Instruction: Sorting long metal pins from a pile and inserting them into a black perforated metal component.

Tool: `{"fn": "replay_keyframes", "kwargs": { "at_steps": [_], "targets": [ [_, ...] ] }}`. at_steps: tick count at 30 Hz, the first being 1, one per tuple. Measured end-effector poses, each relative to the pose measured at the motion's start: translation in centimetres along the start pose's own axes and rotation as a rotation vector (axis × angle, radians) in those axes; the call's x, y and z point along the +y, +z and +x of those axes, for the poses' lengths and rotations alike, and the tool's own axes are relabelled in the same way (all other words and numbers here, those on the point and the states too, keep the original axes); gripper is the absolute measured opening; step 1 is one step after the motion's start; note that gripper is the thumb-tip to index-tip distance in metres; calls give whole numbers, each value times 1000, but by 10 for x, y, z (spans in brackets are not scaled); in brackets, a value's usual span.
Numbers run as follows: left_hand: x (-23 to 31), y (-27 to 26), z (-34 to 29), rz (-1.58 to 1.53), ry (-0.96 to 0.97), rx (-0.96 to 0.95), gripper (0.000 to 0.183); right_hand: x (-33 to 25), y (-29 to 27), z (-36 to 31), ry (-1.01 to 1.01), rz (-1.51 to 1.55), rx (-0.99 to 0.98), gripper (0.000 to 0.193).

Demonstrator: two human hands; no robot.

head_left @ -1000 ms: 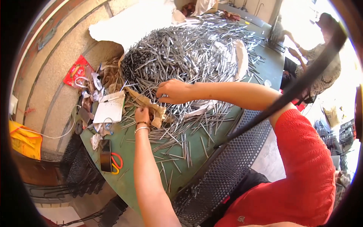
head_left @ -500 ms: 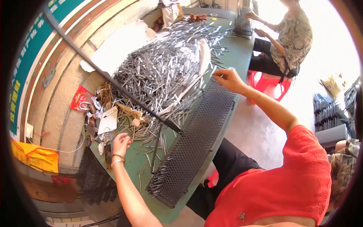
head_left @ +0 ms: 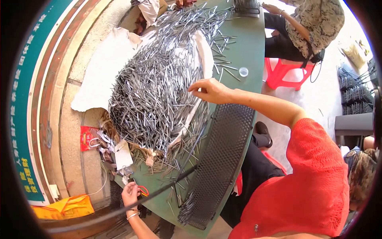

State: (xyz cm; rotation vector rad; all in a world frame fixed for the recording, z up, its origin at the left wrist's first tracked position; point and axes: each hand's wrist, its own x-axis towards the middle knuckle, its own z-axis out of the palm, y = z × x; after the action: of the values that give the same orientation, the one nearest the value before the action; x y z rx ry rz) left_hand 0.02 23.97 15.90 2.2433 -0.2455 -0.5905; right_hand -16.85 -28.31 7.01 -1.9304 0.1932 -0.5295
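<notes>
My right hand reaches over the right side of a large heap of thin grey metal rods, thumb and forefinger apart, with nothing visible between them. Below that forearm lies a long black perforated rack, slanting along the table edge in front of me. A cluster of rods sits at its near end. At the table's left edge my left hand has its fingers curled together beside a red loop handle, which looks like that of scissors. Whether the fingers grip it is hidden.
A long dark pole crosses the lower left to the rack. Loose rods and a small clear cup lie on the green table. Scraps and a red packet lie left. Another person sits at far right by a red stool.
My right hand has gone from above the rack's far end to the heap. My left hand is lower, by the red handle. The pole has swung from upper left to lower left.
</notes>
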Motion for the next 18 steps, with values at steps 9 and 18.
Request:
{"fn": "replay_keyframes", "kwargs": {
  "at_steps": [9, 18],
  "targets": [
    [8, -30, -78, 253, -157, 175, 24, 17, -82, 31, 297, 146, -264, 24],
    [129, 100, -258, 772, -380, -36, 35, -16, -101, 131, -25, -123, -418, 20]
  ]
}}
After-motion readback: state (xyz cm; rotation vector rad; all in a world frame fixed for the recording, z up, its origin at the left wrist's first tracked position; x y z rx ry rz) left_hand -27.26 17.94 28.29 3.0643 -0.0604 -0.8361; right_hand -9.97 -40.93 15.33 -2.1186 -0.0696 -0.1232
